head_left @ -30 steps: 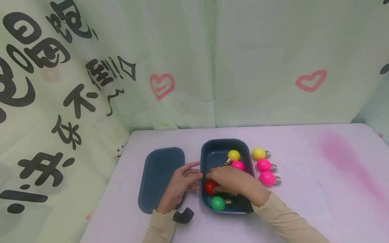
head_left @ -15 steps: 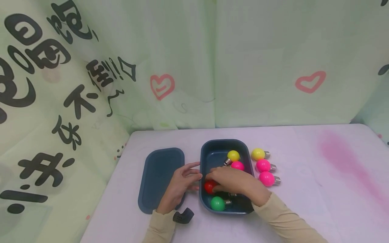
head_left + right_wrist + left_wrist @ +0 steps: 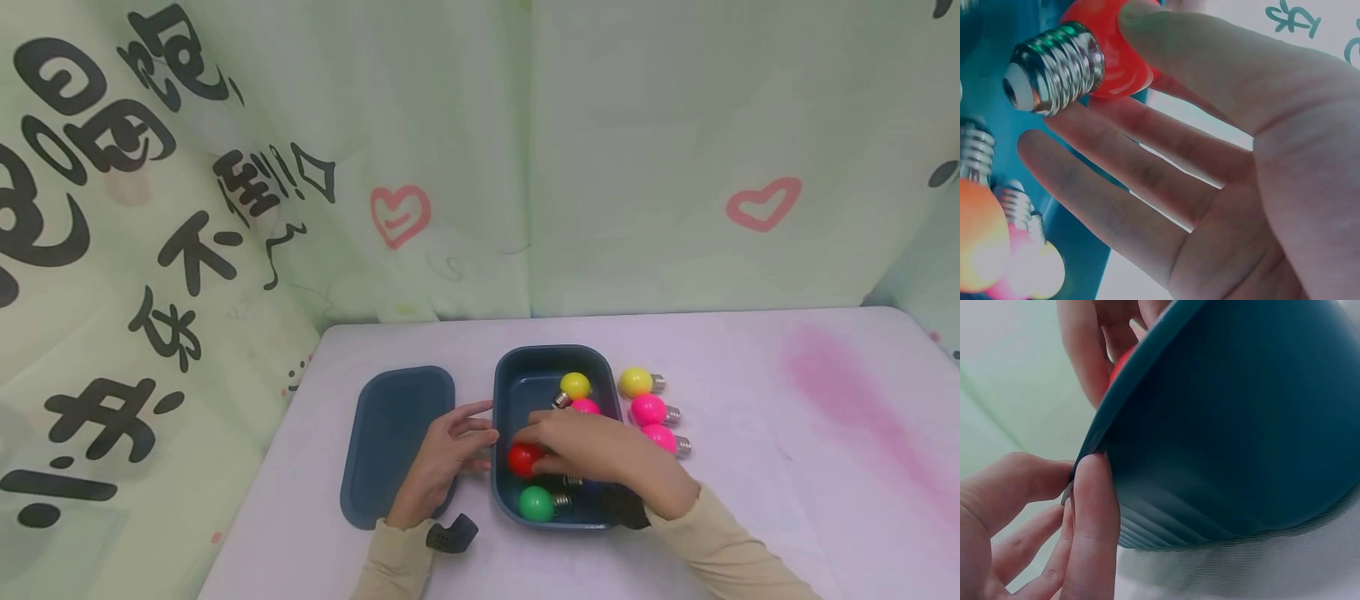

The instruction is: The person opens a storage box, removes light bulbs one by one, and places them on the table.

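Note:
In the head view my right hand (image 3: 581,446) reaches over the blue container (image 3: 517,354) and holds a red light bulb (image 3: 523,459). The right wrist view shows the thumb and fingers around the red glass, with the ridged metal base (image 3: 1060,65) exposed and the other fingers extended. At the container's left side, the fingertips of my left hand (image 3: 450,446) touch the rim, fingers spread and relaxed. The left wrist view has these fingers against the outer wall (image 3: 1222,425). Inside the container lie a green bulb (image 3: 536,504), a yellow bulb (image 3: 575,385) and a pink bulb (image 3: 585,407), partly hidden by the right hand.
Right of the container stand a yellow bulb (image 3: 636,382) and two pink bulbs (image 3: 648,409) in a column, bases pointing right. A flat blue lid (image 3: 390,433) lies to the left, partly under the left arm. Behind the table hangs a pale green curtain (image 3: 637,125).
My right hand has shifted slightly to the right and its wrist now covers part of the nearest pink bulb outside the container. The left hand stays at the rim.

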Demonstrator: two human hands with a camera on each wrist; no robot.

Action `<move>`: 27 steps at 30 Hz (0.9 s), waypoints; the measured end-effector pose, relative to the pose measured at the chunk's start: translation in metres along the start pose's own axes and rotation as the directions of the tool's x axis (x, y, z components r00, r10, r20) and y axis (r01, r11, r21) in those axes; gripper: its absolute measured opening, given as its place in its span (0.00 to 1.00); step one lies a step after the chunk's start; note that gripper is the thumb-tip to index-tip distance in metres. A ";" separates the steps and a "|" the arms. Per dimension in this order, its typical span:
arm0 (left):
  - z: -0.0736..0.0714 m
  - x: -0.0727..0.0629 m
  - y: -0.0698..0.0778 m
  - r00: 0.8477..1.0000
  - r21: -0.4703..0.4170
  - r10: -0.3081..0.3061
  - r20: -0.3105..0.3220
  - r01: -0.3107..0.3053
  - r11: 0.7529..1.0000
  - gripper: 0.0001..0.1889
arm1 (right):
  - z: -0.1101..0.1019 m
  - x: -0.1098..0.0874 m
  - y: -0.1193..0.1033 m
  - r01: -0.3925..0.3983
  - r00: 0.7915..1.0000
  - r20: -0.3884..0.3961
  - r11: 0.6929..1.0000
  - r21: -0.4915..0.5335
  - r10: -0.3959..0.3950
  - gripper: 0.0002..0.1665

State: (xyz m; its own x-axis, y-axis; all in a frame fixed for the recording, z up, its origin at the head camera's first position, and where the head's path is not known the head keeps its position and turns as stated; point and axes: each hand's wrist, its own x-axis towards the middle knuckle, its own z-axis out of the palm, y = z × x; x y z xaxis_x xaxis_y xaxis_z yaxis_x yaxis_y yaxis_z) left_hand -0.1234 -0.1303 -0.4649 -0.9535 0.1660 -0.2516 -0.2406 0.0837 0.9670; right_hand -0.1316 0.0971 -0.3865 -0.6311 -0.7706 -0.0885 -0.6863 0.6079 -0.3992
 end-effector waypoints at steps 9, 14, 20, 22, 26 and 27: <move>0.000 -0.001 0.000 1.000 -0.006 0.000 -0.001 0.000 1.000 0.26 | -0.009 -0.017 0.007 -0.007 0.999 -0.047 0.999 0.031 0.009 0.25; 0.000 0.000 -0.001 1.000 -0.004 0.004 -0.002 -0.004 1.000 0.26 | -0.015 -0.029 0.011 -0.017 0.997 -0.076 0.998 0.056 0.021 0.25; 0.000 0.001 -0.002 1.000 -0.030 0.010 0.001 -0.010 1.000 0.26 | -0.021 -0.046 0.018 -0.038 0.993 -0.107 0.996 0.086 0.047 0.25; 0.000 0.002 -0.002 1.000 -0.040 0.012 0.003 -0.012 0.999 0.27 | -0.023 -0.051 0.019 -0.053 0.993 -0.103 0.994 0.091 0.062 0.24; 0.000 0.002 -0.003 1.000 -0.041 0.010 0.001 -0.010 0.999 0.27 | -0.026 -0.059 0.023 -0.077 0.992 -0.089 0.992 0.104 0.086 0.24; 0.000 0.002 -0.003 1.000 -0.042 0.009 0.001 -0.009 0.999 0.27 | -0.027 -0.062 0.024 -0.078 0.992 -0.091 0.992 0.099 0.087 0.24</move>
State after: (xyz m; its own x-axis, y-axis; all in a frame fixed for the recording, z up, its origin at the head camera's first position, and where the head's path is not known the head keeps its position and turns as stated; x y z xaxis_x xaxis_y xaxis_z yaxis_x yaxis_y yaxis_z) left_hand -0.1246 -0.1304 -0.4679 -0.9555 0.1675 -0.2428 -0.2394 0.0408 0.9701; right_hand -0.1185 0.1641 -0.3660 -0.7190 -0.6939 -0.0391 -0.5956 0.6442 -0.4799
